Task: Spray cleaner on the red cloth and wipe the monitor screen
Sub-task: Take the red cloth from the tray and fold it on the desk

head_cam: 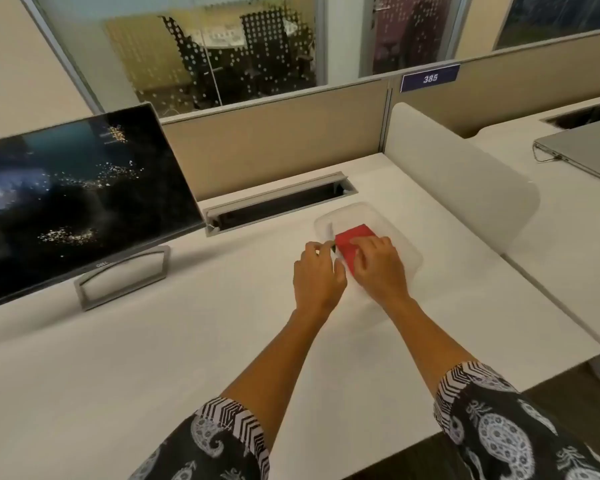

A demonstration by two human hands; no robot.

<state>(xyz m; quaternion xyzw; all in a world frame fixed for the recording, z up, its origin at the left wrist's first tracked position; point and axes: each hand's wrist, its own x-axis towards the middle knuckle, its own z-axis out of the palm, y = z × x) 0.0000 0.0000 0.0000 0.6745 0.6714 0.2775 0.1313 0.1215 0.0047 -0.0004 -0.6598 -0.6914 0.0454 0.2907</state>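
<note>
the left hand (317,273) pinches a slim white sprayer (329,233) in the clear tub (392,225); the right hand (378,268), just beside it, lies on the red cloth (351,239), grip unclear. the monitor (77,199) stands well off to their left.

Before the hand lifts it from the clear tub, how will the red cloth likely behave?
Probably floppy: the red cloth is a folded square, so it may unfold and droop when raised. Likely very light, being small beside the right hand on it. The clear tub looks thin and might shift with it.
</note>
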